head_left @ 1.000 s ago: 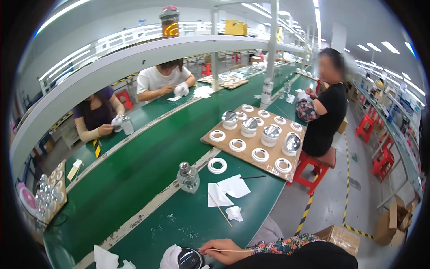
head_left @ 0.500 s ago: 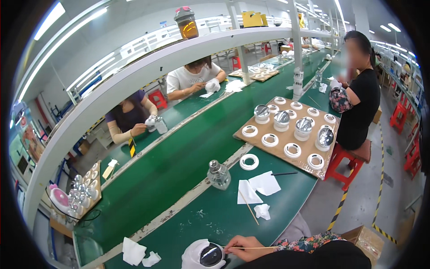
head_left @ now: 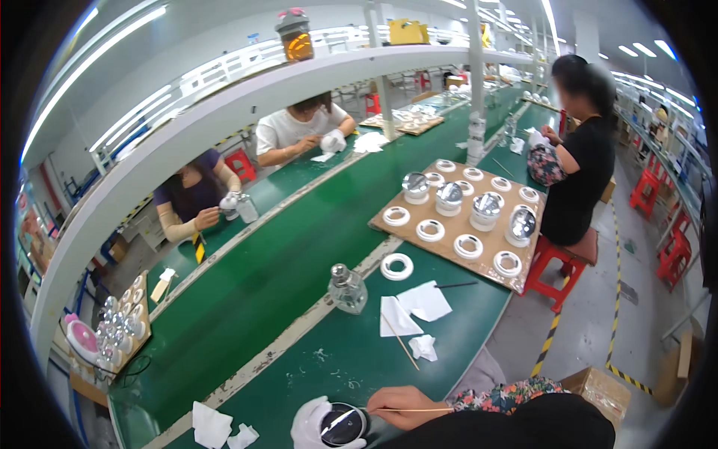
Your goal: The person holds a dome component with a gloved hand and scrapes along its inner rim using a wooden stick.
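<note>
At the lower edge, my left hand [head_left: 307, 423], in a white glove, is closed around a round part [head_left: 345, 425] with a dark, glossy face and a pale rim. A bright streak crosses that face. My bare right hand [head_left: 399, 405] pinches a thin wooden stick [head_left: 422, 409], its near-left end at the rim of the round part. Folded white wipes [head_left: 402, 316], a second wooden stick [head_left: 400, 342] and a crumpled wipe [head_left: 423, 347] lie ahead of my right hand. More white wipes [head_left: 212, 426] rest left of my gloved hand.
A clear glass bottle [head_left: 348, 289] and a white ring [head_left: 396, 266] stand ahead. Beyond them, a brown board [head_left: 419, 238] carries white rings and several mirrored domes. A person [head_left: 580, 165] sits at right; two others work across the green table [head_left: 247, 292]. A shelf [head_left: 224, 101] spans overhead.
The whole view has shifted, moving the scene slightly left. The round part's face now shows a bright streak. Both hands keep their holds. The person at right has turned their head.
</note>
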`<state>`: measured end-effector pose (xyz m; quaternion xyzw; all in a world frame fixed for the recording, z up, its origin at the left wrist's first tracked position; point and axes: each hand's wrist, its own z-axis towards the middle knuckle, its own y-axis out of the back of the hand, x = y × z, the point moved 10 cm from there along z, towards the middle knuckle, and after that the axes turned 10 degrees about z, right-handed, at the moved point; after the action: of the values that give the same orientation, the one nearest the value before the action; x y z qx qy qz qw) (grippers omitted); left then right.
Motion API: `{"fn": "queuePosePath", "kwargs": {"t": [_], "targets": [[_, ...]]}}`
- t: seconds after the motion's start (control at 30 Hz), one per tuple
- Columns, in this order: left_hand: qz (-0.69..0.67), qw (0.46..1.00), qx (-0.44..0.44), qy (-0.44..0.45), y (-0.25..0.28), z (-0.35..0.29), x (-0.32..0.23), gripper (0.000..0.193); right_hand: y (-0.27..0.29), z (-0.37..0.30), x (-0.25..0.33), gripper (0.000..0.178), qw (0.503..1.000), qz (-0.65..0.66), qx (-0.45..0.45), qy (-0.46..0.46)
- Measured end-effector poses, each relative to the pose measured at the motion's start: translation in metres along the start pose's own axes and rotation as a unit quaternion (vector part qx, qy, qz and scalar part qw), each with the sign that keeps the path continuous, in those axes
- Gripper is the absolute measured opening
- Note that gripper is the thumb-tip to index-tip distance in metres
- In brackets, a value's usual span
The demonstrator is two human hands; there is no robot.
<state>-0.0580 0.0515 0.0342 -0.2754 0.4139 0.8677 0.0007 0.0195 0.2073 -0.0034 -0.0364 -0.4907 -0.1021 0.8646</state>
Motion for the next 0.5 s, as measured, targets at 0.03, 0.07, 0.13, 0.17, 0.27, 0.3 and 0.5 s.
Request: {"fn": "queuePosePath", "kwargs": {"t": [0.03,0.07,0.13,0.17,0.27,0.3,0.5], "targets": [[-0.012,1.000,-0.012,0.004,0.004,-0.001,0.001,0.084,-0.005,0.004,0.023,0.018,0.990,-0.094,0.048,0.096],[0.002,1.000,-0.025,0.004,0.009,-0.002,0.001,0.083,-0.004,0.008,0.029,0.026,0.980,-0.133,0.083,0.127],[0.016,0.998,-0.057,0.000,0.019,-0.001,-0.001,0.080,0.011,0.014,0.028,0.029,0.970,-0.182,0.080,0.138],[0.021,0.998,-0.064,0.004,0.024,0.000,0.000,0.082,0.017,0.016,0.029,0.031,0.957,-0.227,0.085,0.158],[0.129,0.982,-0.138,-0.003,0.040,-0.006,0.001,0.069,0.041,0.026,0.025,0.033,0.927,-0.315,0.101,0.178],[0.138,0.974,-0.179,0.004,0.045,-0.009,0.006,0.068,0.045,0.030,0.026,0.033,0.928,-0.308,0.108,0.181],[0.193,0.953,-0.219,0.080,0.074,-0.019,0.008,0.017,0.065,0.036,0.011,0.040,0.900,-0.407,0.143,0.066]]}}
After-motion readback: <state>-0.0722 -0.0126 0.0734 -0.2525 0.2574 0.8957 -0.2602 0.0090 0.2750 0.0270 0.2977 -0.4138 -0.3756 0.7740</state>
